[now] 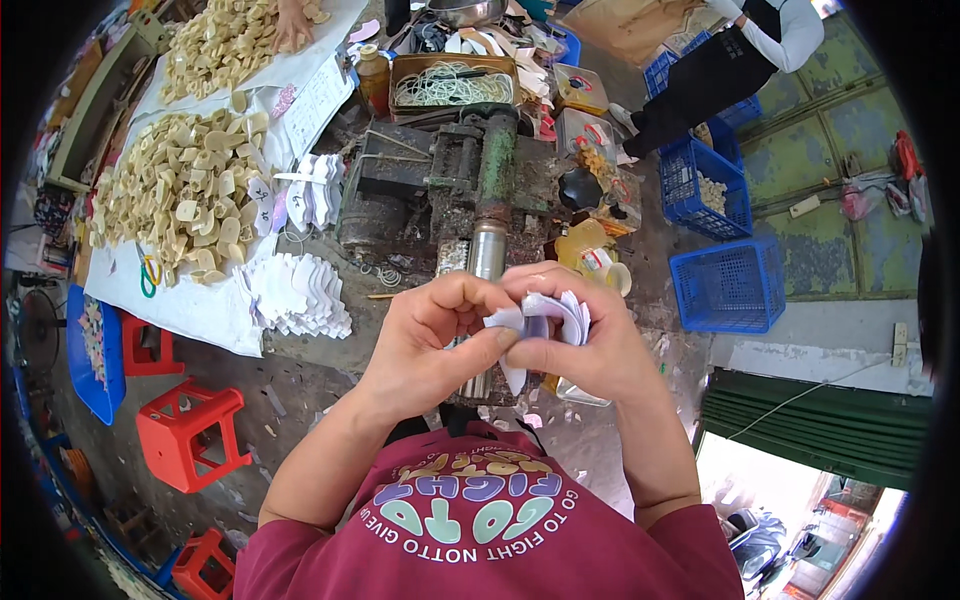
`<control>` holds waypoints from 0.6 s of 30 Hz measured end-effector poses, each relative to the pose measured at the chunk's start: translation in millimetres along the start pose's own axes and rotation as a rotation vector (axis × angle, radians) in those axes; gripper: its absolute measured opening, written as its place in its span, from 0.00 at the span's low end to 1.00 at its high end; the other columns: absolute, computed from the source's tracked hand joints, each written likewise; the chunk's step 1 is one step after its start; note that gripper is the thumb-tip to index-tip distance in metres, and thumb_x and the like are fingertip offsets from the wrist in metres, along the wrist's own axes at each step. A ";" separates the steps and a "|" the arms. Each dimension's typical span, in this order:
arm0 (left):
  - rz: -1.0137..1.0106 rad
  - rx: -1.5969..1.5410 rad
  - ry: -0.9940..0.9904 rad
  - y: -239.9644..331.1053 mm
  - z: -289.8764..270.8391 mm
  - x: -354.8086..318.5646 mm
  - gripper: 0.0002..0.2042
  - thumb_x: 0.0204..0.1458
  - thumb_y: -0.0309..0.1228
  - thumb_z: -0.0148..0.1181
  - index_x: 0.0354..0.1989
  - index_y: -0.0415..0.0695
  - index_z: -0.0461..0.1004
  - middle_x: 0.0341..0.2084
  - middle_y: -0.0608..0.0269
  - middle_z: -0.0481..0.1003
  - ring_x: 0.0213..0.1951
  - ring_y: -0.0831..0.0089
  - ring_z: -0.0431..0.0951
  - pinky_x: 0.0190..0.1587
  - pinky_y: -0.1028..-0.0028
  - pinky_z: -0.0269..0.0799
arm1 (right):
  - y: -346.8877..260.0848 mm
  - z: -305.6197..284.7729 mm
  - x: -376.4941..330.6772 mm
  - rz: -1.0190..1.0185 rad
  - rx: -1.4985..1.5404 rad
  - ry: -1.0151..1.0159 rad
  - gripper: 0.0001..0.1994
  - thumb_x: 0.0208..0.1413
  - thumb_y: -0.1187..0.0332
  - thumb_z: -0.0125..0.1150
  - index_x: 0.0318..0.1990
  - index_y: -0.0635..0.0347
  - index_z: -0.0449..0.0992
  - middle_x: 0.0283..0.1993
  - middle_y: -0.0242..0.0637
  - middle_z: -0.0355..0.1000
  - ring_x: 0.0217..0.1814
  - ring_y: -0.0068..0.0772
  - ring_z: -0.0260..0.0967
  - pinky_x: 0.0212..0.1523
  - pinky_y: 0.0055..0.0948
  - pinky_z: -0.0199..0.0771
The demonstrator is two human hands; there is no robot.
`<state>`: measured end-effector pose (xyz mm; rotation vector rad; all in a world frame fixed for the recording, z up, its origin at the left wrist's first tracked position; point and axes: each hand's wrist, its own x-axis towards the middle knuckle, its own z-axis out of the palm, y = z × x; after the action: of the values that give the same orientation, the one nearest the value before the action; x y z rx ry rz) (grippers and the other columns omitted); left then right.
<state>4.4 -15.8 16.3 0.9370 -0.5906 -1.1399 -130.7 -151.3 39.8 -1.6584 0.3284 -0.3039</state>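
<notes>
Above the near end of a worn green machine (497,160), both my hands meet in front of my chest. My right hand (612,345) is closed around a curled bundle of thin white-lilac cut pieces (570,316). Between thumb and fingers, my left hand (415,345) pinches the edge of a white piece (506,318) beside that bundle. Whether this piece is separate from the bundle I cannot tell. Below my hands lies the machine's shiny steel cylinder (488,250), partly covered by them. Stacks of similar white wavy-edged pieces (297,296) rest on the table to the left.
Beige moulded pieces (180,190) are heaped on a white sheet at left; another person's hand (292,25) touches the farther heap. A tray of pale string (455,88) stands behind the machine. Blue crates (728,285) and a person in black (715,70) are right, red stools (190,430) left.
</notes>
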 end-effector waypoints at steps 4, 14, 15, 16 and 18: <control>0.083 0.235 0.041 -4.6 -6.3 -3.7 0.04 0.52 0.20 0.60 0.36 0.38 0.74 0.31 0.66 0.76 0.33 0.82 0.74 0.38 0.79 0.71 | -2.5 -0.5 -3.3 0.145 -0.025 -0.008 0.10 0.45 0.75 0.68 0.36 0.62 0.76 0.43 0.36 0.74 0.47 0.25 0.70 0.47 0.26 0.69; 0.112 -0.030 -0.072 7.3 -44.2 -4.5 0.04 0.50 0.19 0.60 0.33 0.39 0.75 0.43 0.57 0.74 0.41 0.76 0.75 0.44 0.75 0.71 | 5.5 -46.1 -36.0 0.133 0.260 0.203 0.05 0.45 0.77 0.64 0.30 0.65 0.75 0.48 0.54 0.74 0.42 0.38 0.74 0.41 0.33 0.75; 0.044 -0.002 -0.137 8.8 -43.1 -3.1 0.04 0.47 0.20 0.63 0.32 0.41 0.77 0.52 0.54 0.70 0.52 0.71 0.71 0.54 0.70 0.65 | 4.6 -39.4 -34.2 0.232 0.359 0.142 0.06 0.45 0.76 0.65 0.30 0.65 0.75 0.48 0.55 0.74 0.39 0.37 0.75 0.37 0.32 0.76; 0.071 0.034 -0.177 9.4 -38.5 -1.4 0.05 0.45 0.20 0.64 0.31 0.41 0.78 0.52 0.53 0.69 0.54 0.68 0.69 0.57 0.66 0.60 | 4.4 -31.7 -30.9 0.330 0.457 0.079 0.06 0.45 0.75 0.65 0.30 0.65 0.75 0.48 0.56 0.73 0.36 0.36 0.75 0.34 0.31 0.76; 0.124 0.101 -0.262 9.0 -24.5 5.2 0.06 0.42 0.21 0.66 0.30 0.43 0.80 0.54 0.49 0.69 0.59 0.63 0.65 0.64 0.58 0.50 | 3.3 -22.8 -23.2 0.344 0.487 0.032 0.09 0.44 0.74 0.65 0.33 0.68 0.76 0.45 0.50 0.74 0.28 0.30 0.73 0.28 0.24 0.74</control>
<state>30.2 -11.8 11.4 0.8298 -0.9144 -1.1366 -160.9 -163.6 38.8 -1.0969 0.5124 -0.1354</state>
